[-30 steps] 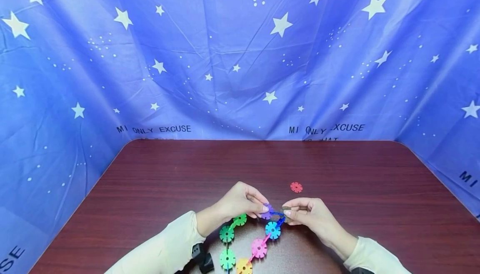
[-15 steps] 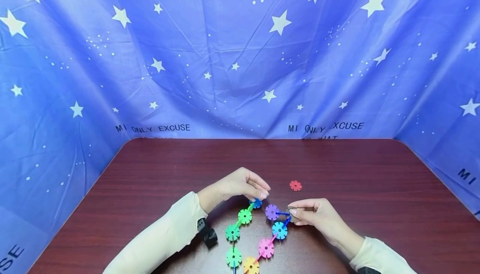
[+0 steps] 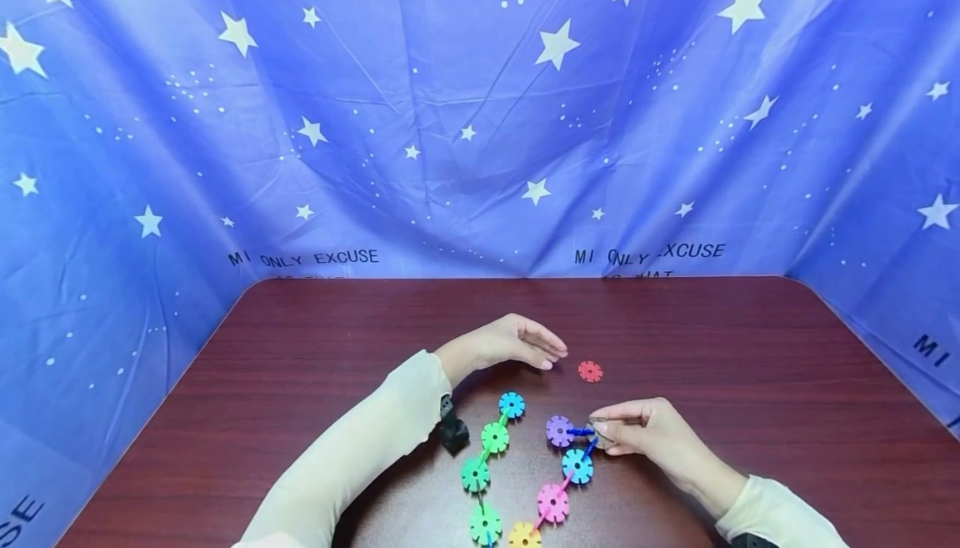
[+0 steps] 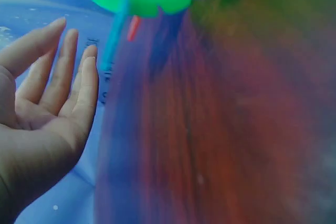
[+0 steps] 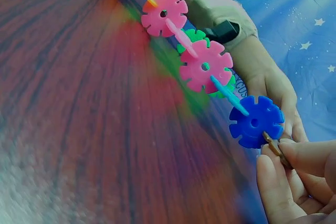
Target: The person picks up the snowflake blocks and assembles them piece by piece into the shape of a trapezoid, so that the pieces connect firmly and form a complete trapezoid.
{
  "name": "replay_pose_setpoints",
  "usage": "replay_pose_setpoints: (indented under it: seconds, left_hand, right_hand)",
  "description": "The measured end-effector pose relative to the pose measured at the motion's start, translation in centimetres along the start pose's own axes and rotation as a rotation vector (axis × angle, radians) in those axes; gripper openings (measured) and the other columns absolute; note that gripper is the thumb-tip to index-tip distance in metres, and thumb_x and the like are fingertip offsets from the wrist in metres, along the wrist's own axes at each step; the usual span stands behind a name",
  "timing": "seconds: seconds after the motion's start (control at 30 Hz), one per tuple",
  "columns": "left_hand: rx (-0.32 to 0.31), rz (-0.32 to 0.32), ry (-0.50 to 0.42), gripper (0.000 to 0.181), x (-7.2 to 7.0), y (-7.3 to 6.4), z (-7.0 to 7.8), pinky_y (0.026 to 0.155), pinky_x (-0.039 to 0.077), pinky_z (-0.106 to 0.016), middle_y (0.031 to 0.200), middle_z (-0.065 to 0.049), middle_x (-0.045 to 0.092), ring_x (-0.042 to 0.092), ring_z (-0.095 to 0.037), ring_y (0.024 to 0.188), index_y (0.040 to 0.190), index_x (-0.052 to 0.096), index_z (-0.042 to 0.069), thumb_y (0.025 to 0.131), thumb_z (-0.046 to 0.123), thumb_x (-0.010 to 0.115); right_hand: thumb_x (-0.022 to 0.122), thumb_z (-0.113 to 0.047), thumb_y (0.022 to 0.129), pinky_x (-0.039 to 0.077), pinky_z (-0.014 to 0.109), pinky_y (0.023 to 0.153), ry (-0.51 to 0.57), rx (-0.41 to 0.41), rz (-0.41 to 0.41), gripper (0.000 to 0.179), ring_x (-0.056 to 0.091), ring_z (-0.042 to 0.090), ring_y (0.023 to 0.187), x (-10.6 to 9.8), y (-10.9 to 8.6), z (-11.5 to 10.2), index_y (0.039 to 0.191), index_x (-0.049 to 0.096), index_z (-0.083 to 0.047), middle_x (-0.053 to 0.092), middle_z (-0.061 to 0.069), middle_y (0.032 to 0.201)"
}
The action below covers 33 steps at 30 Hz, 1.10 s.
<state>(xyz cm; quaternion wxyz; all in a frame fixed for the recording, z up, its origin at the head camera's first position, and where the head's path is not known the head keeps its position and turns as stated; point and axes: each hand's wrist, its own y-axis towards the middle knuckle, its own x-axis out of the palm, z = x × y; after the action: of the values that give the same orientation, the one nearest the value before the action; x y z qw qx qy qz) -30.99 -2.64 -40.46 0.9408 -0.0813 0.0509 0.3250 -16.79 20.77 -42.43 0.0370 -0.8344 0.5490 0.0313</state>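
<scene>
My left hand [image 3: 517,341] hovers over the table just left of a loose red notched disc [image 3: 590,371]. Its fingers are relaxed and hold nothing, as the left wrist view of the hand [image 4: 52,98] confirms. My right hand [image 3: 648,429] pinches a brownish notched disc [image 5: 279,151] between thumb and fingers. That disc joins a chain of colourful slotted discs: a blue disc [image 5: 254,121] slots onto it in the right wrist view. A purple disc [image 3: 558,431] forms the chain's right end; a light blue disc [image 3: 512,404] ends the left side.
Green discs [image 3: 495,437] run down the chain's left side, with pink [image 3: 552,503] and yellow [image 3: 525,535] ones on the right. The chain continues past the lower frame edge. A dark red wooden table [image 3: 360,323] lies beneath; a blue star-printed cloth [image 3: 450,114] hangs behind.
My left hand has let go of the purple disc and moved up and right to near the red disc. The right hand keeps its pinch and shifts slightly right with the chain.
</scene>
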Motion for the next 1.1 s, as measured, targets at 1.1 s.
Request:
replay_pose_setpoints:
  seconds: [1.1]
  left_hand:
    - [0.056,-0.071,0.651,0.026,2.5,4.8,0.7,0.071,0.048,-0.014,0.089,0.005,0.067,0.056,-0.003,0.079,0.098,0.072,0.009,0.075,-0.001,0.077]
  right_hand:
    - [0.057,-0.002,0.092,0.057,0.031,0.069,-0.015,-0.048,-0.037,0.038,0.065,0.005,0.079,-1.3,-0.1,-0.1,0.111,0.047,0.029,0.07,-0.009,0.092]
